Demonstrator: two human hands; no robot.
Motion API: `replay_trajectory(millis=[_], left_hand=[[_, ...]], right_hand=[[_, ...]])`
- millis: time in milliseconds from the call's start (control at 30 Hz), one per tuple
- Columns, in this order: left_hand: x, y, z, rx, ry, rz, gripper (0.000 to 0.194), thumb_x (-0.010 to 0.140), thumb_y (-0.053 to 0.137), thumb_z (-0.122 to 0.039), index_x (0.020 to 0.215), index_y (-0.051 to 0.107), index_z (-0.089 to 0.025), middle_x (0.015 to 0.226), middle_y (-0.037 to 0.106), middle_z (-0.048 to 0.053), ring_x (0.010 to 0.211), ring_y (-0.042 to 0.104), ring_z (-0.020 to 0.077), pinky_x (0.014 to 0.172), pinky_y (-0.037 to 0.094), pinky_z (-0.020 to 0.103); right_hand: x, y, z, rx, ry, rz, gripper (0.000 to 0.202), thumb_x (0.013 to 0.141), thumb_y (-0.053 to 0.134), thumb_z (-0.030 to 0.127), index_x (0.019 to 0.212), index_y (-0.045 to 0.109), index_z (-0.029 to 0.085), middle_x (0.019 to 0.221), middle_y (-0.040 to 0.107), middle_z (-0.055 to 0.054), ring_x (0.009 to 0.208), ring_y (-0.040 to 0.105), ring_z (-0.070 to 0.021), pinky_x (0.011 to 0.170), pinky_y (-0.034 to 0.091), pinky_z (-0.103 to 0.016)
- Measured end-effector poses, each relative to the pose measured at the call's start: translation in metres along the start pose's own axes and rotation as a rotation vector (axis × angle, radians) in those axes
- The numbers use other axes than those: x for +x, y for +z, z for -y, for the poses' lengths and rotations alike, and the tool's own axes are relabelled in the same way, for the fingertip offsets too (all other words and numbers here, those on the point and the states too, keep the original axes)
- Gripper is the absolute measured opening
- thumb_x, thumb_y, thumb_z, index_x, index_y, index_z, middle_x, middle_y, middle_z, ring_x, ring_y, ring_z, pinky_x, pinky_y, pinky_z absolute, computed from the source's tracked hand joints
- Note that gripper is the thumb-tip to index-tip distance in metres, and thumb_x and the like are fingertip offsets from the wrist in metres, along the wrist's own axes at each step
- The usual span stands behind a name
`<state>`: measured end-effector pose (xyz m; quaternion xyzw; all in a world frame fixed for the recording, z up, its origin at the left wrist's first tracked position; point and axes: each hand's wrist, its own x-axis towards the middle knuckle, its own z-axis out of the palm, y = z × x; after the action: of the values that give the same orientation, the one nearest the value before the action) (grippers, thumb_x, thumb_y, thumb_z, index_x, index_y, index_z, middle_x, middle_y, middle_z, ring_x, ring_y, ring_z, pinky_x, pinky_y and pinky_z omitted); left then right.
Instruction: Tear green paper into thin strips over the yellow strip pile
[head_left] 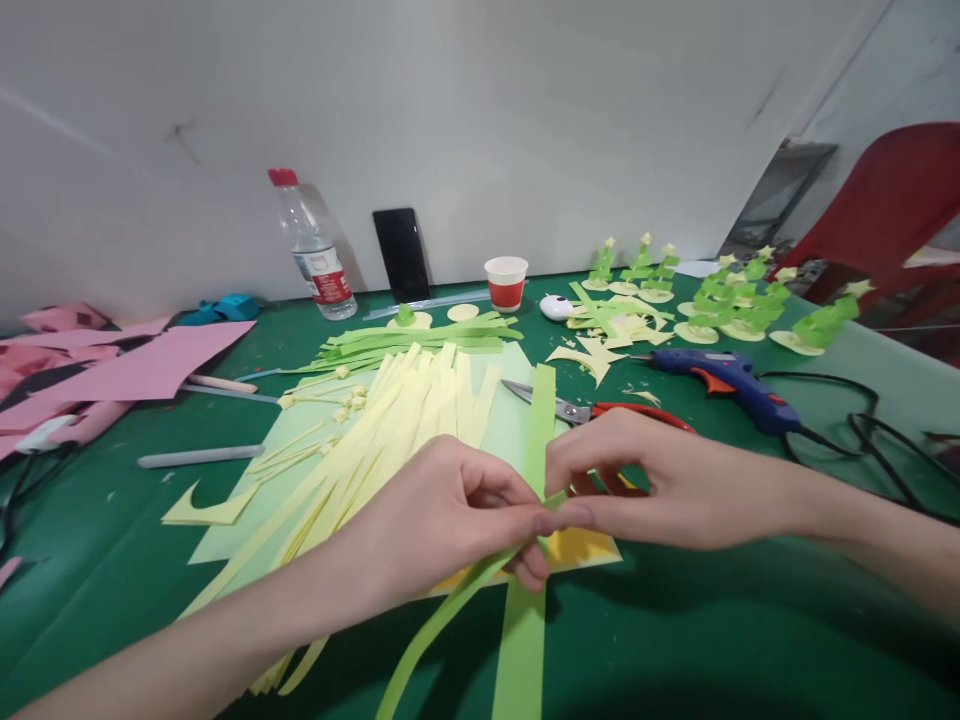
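My left hand (pixel 442 520) pinches light green paper strips near the middle of the view, its fingers closed. One wide strip (pixel 521 640) runs almost upright past both hands, and a narrower strip (pixel 427 640) curves down to the lower left. My right hand (pixel 652 475) meets the left at the fingertips, thumb and finger closed on the strips where they cross. The fingers partly hide that crossing. Just behind my right hand lie scissors (pixel 574 412) with red handles. Many pale yellow paper strips (pixel 390 430) lie beside my left forearm.
A blue glue gun (pixel 724 380) with a black cord is at right. Several green paper plants (pixel 750 300) stand behind it. Along the wall are a water bottle (pixel 322 265), a phone (pixel 401 252) and a paper cup (pixel 507 285). Pink paper (pixel 150 365) is at left.
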<state>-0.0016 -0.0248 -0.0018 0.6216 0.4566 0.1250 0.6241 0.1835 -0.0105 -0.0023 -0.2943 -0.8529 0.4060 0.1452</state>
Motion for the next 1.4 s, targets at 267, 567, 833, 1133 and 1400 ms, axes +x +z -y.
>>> replay_trajectory(millis=[267,567,833,1133,1400], left_hand=[[-0.007,-0.004,-0.01,-0.053,-0.019,-0.069,0.01,0.07,0.065,-0.02,0.06,0.067,-0.018,0.057,0.069,-0.005,0.056,0.065,0.0091,0.058,0.051,0.014],[-0.005,-0.009,-0.012,-0.092,-0.027,-0.093,0.009,0.067,0.068,-0.017,0.059,0.066,-0.017,0.052,0.067,-0.005,0.051,0.064,0.0087,0.053,0.051,0.014],[-0.003,-0.001,-0.009,0.007,-0.069,-0.04,0.014,0.072,0.061,-0.021,0.059,0.066,-0.016,0.054,0.066,-0.003,0.053,0.062,0.0094,0.051,0.048,0.014],[-0.009,0.005,-0.007,0.125,-0.033,-0.045,0.022,0.073,0.057,-0.024,0.053,0.064,-0.018,0.051,0.064,-0.003,0.049,0.059,0.0095,0.048,0.046,0.014],[-0.007,-0.009,-0.012,0.093,-0.058,-0.111,0.015,0.07,0.061,-0.021,0.055,0.065,-0.017,0.052,0.067,-0.002,0.05,0.062,0.0108,0.047,0.049,0.015]], right_hand=[[-0.002,-0.018,-0.014,0.379,0.078,-0.111,0.026,0.075,0.052,0.019,0.049,0.054,0.016,0.047,0.047,0.003,0.046,0.037,-0.0071,0.045,0.029,-0.023],[-0.011,-0.044,-0.023,0.255,0.139,-0.108,0.019,0.075,0.054,0.026,0.061,0.062,0.017,0.058,0.056,0.002,0.049,0.046,-0.0069,0.045,0.034,-0.02],[-0.004,-0.02,0.003,0.001,0.186,-0.071,0.014,0.078,0.055,0.029,0.074,0.065,0.019,0.071,0.061,0.002,0.061,0.05,-0.0085,0.052,0.038,-0.019],[-0.004,-0.006,0.007,0.057,0.176,0.03,0.017,0.075,0.055,0.019,0.066,0.069,0.013,0.057,0.06,0.0,0.053,0.047,-0.0084,0.05,0.037,-0.021],[-0.016,-0.058,-0.018,-0.204,0.354,-0.152,0.022,0.069,0.059,0.034,0.056,0.066,0.018,0.058,0.063,-0.002,0.054,0.054,-0.013,0.05,0.041,-0.024]])
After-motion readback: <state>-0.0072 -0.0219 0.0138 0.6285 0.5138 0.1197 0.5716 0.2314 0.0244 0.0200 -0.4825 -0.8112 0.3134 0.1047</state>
